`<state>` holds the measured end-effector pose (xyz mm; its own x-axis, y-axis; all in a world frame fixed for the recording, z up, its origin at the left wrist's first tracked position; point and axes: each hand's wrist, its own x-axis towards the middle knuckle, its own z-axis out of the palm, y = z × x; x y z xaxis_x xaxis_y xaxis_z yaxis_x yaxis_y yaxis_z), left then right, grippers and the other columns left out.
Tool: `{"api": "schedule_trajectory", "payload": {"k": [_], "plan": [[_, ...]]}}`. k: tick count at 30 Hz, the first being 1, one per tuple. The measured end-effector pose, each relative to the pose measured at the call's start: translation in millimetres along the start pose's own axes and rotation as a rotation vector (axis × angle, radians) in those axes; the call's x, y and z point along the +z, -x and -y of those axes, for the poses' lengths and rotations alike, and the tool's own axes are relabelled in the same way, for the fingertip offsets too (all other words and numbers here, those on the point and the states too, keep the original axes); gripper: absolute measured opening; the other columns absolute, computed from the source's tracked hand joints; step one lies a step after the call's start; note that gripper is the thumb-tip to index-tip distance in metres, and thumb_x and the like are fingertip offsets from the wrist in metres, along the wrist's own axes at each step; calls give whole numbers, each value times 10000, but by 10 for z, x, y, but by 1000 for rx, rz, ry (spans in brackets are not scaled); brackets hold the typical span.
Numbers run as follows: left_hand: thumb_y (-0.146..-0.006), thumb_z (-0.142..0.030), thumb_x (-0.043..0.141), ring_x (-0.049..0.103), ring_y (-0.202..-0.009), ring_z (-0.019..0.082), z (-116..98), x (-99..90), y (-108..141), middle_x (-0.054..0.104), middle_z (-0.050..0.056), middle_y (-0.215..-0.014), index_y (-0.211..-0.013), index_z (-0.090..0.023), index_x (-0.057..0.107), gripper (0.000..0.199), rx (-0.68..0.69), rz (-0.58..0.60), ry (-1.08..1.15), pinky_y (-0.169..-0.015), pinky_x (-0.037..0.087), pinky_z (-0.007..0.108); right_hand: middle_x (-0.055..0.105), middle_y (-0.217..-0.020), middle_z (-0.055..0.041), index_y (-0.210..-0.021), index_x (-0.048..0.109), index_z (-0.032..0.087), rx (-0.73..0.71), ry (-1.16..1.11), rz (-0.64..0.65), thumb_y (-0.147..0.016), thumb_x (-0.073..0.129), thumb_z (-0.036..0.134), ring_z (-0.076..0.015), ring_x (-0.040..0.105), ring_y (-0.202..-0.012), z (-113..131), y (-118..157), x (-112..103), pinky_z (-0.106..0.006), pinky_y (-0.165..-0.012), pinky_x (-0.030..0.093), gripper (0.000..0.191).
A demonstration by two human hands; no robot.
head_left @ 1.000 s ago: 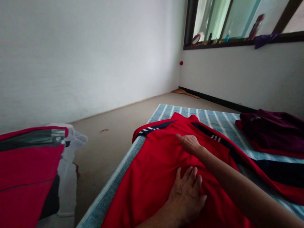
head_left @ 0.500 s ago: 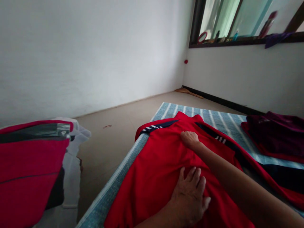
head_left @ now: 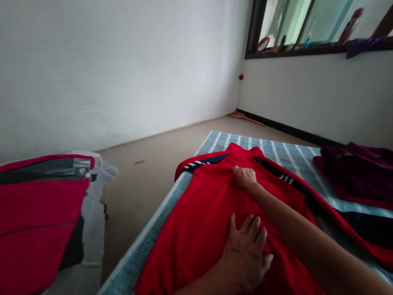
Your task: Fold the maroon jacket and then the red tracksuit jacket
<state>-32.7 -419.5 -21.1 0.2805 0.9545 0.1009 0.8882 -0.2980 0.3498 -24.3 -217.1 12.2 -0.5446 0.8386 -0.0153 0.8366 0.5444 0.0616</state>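
Note:
A red jacket (head_left: 202, 213) with navy and white-striped shoulder panels lies spread over a blue striped sheet (head_left: 215, 141), its collar pointing away from me. Upper in the garment, just below the collar, my right hand (head_left: 245, 178) is closed, with the fingers curled into the red cloth. Nearer to me, my left hand (head_left: 245, 250) rests flat on the jacket's body, fingers spread. One sleeve drapes over the sheet's left edge; the other runs to the right beneath my right forearm.
Folded purple and red clothes (head_left: 359, 172) lie on the sheet at right. At left, a pink fabric item with a clear strip (head_left: 39, 225) sits over white plastic (head_left: 95, 229). A window sill (head_left: 301, 51) holds a mirror and bottles. A thin loop (head_left: 139, 162) lies on the floor.
The view has shifted slightly. My right hand stays in the cloth below the collar, and my left hand stays flat, its fingers a little wider apart.

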Motion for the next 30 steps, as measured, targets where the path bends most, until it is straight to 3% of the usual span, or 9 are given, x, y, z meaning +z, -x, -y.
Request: {"api": "schedule_trajectory", "payload": {"k": [5,9,13,19,24,27,30], "plan": [[-926,-537,326,242,-1374,311,17,34,-23,319,118,-1489,-1412,-200,323,591,-3,33,29,-1058,148,691,650,-993,-154,-1094,544,133,-66,-41,-51,-911,290,110,-257,638,-911,68,319,9,-326,-740,467,315],[-940,-510,285,299,-1351,293,10,23,-33,405,104,-1442,-1393,-232,370,538,-29,26,58,-1104,77,639,618,-1127,-108,-1108,574,187,-248,-150,-90,-936,352,246,-205,585,-1028,33,678,114,-280,-871,434,287],[-936,-456,352,322,-1338,263,-8,-23,-38,444,62,-1420,-1404,-266,338,505,-19,-6,70,-1113,98,617,467,-1376,-129,-1264,530,158,-399,-419,-130,-890,468,316,-251,390,-1292,-105,787,355,-405,-1062,311,411],[-907,-474,413,292,-1357,260,0,-81,-60,424,67,-1435,-1406,-253,322,553,-36,18,71,-1095,127,646,477,-1371,-140,-1271,538,127,-346,-646,-190,-922,400,338,-210,456,-1251,-239,807,361,-337,-1042,366,430],[-924,-318,375,392,-1305,210,89,-229,-89,463,80,-1405,-1363,-208,403,454,-171,-66,26,-1107,265,497,453,-1382,-184,-1295,518,83,-247,-523,-187,-926,389,351,-252,437,-1271,-351,1047,368,-363,-1044,367,474],[-919,-263,350,384,-1316,220,264,-324,-93,468,114,-1399,-1297,-147,493,421,-277,-107,-116,-1117,249,468,412,-1417,-176,-1327,492,98,-218,-398,-178,-928,398,370,-276,361,-1322,-405,1182,460,-411,-1074,319,492],[-905,-337,396,298,-1364,258,468,-360,-84,383,146,-1451,-1331,-108,463,488,-323,-75,-227,-1119,227,484,346,-1454,-177,-1377,433,94,-206,-330,-133,-921,399,475,-295,278,-1359,-410,1268,535,-456,-1100,262,595]]}}
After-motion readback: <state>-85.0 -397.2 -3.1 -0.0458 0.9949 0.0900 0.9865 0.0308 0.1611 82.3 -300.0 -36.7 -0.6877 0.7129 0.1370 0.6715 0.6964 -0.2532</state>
